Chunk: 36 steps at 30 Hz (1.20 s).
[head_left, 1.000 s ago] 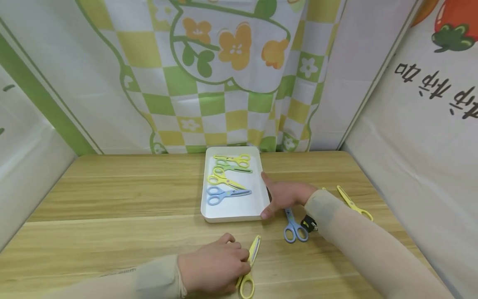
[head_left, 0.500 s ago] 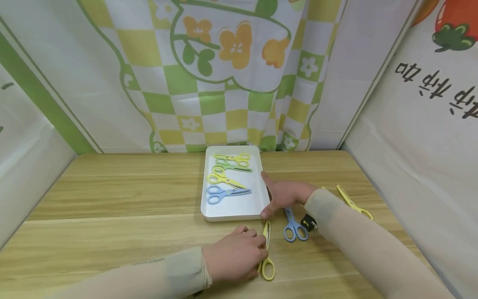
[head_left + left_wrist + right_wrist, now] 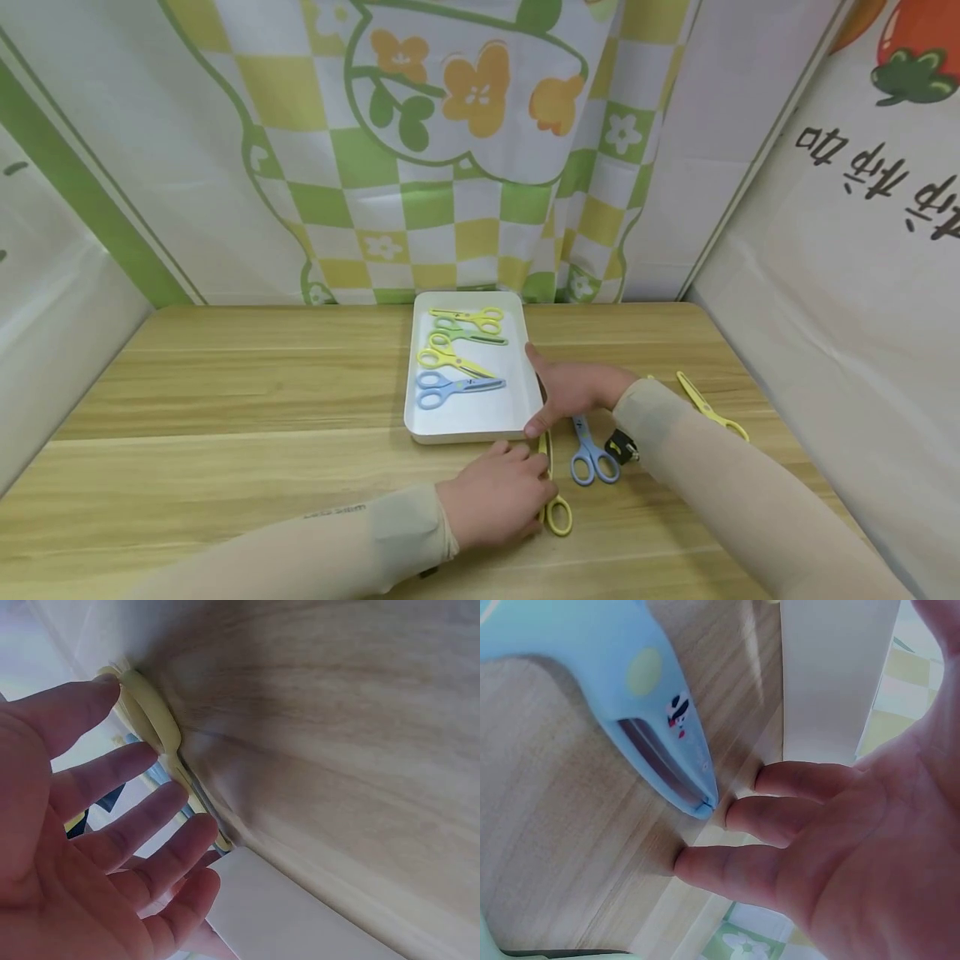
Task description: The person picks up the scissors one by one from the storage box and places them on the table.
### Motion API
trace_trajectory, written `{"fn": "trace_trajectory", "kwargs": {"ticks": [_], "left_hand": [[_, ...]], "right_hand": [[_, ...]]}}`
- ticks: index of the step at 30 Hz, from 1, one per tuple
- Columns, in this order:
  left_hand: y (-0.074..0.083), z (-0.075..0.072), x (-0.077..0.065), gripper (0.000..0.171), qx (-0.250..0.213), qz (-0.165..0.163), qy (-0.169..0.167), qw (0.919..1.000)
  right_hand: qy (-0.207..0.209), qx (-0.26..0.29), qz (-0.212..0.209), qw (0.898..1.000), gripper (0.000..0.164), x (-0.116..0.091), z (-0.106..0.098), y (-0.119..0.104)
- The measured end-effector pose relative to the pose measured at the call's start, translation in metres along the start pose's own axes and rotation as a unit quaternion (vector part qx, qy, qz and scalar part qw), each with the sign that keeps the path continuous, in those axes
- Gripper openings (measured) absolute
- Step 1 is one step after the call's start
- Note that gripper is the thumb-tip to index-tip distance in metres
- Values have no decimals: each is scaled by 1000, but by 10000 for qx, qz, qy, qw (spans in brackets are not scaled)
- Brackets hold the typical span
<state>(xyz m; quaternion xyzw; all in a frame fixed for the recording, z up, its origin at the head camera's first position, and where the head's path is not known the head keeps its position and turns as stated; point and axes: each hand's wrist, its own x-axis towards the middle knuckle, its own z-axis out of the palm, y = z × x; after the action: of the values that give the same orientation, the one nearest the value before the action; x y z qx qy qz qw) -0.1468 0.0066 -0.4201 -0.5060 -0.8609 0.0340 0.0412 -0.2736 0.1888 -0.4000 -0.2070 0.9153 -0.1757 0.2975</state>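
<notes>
My left hand [image 3: 501, 497] lies low over the table against a pair of yellow scissors [image 3: 544, 454]. In the left wrist view, its thumb and nearly straight fingers touch the yellow handle [image 3: 161, 716] and blades, whose tips are close to the tray wall [image 3: 292, 915]. My right hand [image 3: 573, 390] is spread at the right side of the white tray [image 3: 516, 396], thumb at its near corner. In the right wrist view, its extended fingertips reach the table beside blue scissors [image 3: 649, 690]. Inside the tray lie yellow scissors [image 3: 476, 317], green scissors [image 3: 468, 337], more yellow scissors [image 3: 445, 360] and blue scissors [image 3: 459, 388].
Another pair of yellow scissors [image 3: 705, 407] lies at the right, beyond my right forearm. A small black object [image 3: 620, 447] shows by the right wrist. Light green scissors [image 3: 562, 955] peek in at the right wrist view's lower edge. A checkered curtain [image 3: 450, 225] hangs behind the table.
My left hand has slid to the right and forward, and the yellow scissors have moved with it up to the tray's near right corner. The right hand and tray stay put.
</notes>
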Motion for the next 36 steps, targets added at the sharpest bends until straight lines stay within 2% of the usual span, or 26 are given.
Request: {"fn": "trace_trajectory", "kwargs": {"ticks": [13, 15, 18, 21, 23, 26, 29, 33, 36], "left_hand": [[0, -7, 3, 28, 20, 32, -173, 9998], [-2, -11, 3, 26, -40, 146, -187, 9997], [-7, -18, 5, 25, -168, 490, -91, 9986], [-16, -28, 7, 31, -305, 749, 95, 9967], [-24, -35, 8, 37, -356, 750, 204, 9963], [-41, -43, 4, 53, -561, 382, -28, 9977], [-61, -45, -4, 73, -801, -314, -602, 9945], [-85, -43, -17, 89, -950, -1385, -1414, 9756], [-98, -40, -23, 91, -975, -1941, -1872, 9580]], "right_hand": [[2, -43, -59, 10000, 148, 2, 1, 2], [-2, -43, -69, 10000, 147, 2, 1, 2], [-2, -55, -57, 10000, 147, 2, 1, 2], [10, -106, -70, 9999, 143, 0, 0, 2], [0, -116, -112, 9999, 138, 0, -1, 2], [-8, -45, -235, 9997, 136, 1, 0, 3], [-16, 40, -276, 9996, 141, 2, 0, 4], [-10, 101, -206, 9997, 146, 2, -1, 4], [2, 99, -211, 9997, 146, 2, -1, 5]]}}
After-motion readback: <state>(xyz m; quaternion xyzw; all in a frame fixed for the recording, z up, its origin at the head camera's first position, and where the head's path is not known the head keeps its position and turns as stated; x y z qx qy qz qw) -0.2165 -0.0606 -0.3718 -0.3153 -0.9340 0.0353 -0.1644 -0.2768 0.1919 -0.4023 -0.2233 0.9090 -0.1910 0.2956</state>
